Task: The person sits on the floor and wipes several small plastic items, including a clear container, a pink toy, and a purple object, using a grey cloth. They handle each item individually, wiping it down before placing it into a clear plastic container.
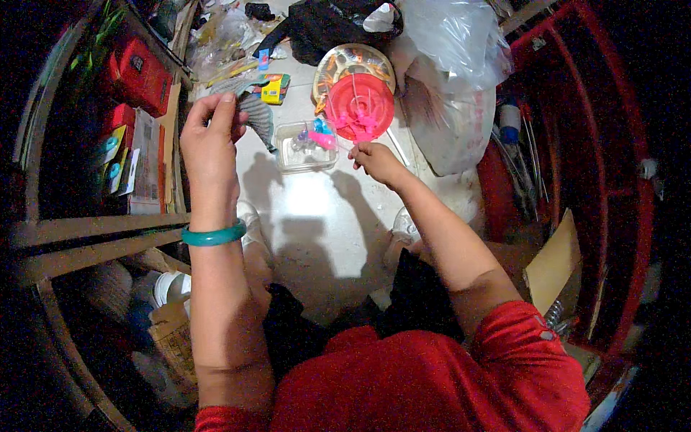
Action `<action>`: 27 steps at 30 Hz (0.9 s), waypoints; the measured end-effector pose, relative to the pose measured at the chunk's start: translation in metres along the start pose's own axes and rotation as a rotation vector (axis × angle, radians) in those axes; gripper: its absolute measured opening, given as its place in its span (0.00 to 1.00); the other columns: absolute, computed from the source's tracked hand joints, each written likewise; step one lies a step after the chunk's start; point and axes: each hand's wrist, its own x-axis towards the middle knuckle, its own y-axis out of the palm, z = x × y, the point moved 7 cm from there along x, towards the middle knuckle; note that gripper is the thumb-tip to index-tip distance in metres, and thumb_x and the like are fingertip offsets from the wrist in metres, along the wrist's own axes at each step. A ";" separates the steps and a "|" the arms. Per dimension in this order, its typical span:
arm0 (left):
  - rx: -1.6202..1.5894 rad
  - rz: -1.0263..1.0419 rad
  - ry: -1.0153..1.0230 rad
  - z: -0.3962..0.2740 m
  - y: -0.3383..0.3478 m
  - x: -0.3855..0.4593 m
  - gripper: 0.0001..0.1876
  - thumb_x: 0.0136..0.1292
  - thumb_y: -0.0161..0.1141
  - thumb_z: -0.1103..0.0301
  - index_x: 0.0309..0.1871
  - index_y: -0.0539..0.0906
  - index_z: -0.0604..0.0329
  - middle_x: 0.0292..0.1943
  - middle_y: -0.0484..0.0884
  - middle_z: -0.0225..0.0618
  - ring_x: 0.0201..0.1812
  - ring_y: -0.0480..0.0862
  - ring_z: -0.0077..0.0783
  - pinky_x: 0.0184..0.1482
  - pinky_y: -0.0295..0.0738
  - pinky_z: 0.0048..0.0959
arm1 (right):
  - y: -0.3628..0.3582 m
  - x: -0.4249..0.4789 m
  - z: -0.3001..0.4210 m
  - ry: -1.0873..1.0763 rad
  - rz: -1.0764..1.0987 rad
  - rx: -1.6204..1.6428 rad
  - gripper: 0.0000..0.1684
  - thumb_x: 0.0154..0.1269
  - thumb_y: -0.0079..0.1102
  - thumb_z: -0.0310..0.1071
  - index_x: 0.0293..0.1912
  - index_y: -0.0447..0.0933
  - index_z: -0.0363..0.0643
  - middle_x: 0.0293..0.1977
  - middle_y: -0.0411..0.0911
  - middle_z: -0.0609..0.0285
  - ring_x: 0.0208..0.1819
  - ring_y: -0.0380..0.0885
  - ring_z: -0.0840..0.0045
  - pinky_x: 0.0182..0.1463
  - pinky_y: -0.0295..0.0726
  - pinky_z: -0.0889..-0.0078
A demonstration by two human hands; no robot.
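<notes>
My left hand (213,127) pinches a grey ribbed cloth (258,110) with a teal edge, which hangs down to the right of my fingers. In my right hand (375,162) is a thin pale stick whose bright pink end (323,140) is over a see-through plastic box (305,168). Blue and greyish small pieces (322,127) are at the box, but their exact kind is hard to tell. Just beyond my right hand, a red round plate (384,100) bears several pink plastic pieces (359,123) with pale sticks. It overlaps a patterned oval tray (334,59).
A yellow-and-green packet (274,89) lies behind the box. Large plastic bags (453,119) stand at the right, with black fabric (318,32) at the back. Shelves (108,221) flank me on the left, and a red frame (607,178) on the right. My shoes (405,224) are on the floor.
</notes>
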 end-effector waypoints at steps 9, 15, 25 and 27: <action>0.056 0.032 -0.004 0.004 0.001 0.003 0.09 0.63 0.55 0.61 0.37 0.76 0.55 0.24 0.77 0.27 0.22 0.71 0.15 0.19 0.60 0.16 | 0.025 0.005 -0.050 0.078 0.081 -0.365 0.17 0.58 0.48 0.43 0.34 0.78 0.40 0.30 0.79 0.50 0.34 0.78 0.58 0.41 0.75 0.58; 0.063 0.051 -0.016 0.003 0.006 -0.001 0.09 0.63 0.55 0.61 0.36 0.76 0.55 0.24 0.78 0.27 0.23 0.72 0.15 0.21 0.61 0.15 | 0.025 0.006 -0.054 0.152 0.126 -0.237 0.17 0.58 0.49 0.44 0.34 0.78 0.41 0.32 0.79 0.49 0.36 0.78 0.57 0.42 0.75 0.56; 0.113 0.022 -0.067 0.006 0.007 0.000 0.09 0.63 0.54 0.61 0.37 0.77 0.57 0.26 0.78 0.27 0.24 0.73 0.16 0.24 0.64 0.16 | 0.064 0.074 -0.066 0.132 0.196 -0.472 0.16 0.57 0.50 0.43 0.37 0.79 0.43 0.34 0.78 0.48 0.37 0.77 0.56 0.43 0.75 0.57; 0.115 0.023 -0.074 0.006 0.007 0.000 0.09 0.63 0.55 0.63 0.37 0.77 0.58 0.27 0.78 0.27 0.26 0.74 0.16 0.27 0.66 0.16 | 0.076 0.090 -0.070 0.055 0.205 -0.459 0.15 0.56 0.51 0.42 0.37 0.79 0.44 0.34 0.78 0.49 0.36 0.78 0.57 0.42 0.76 0.58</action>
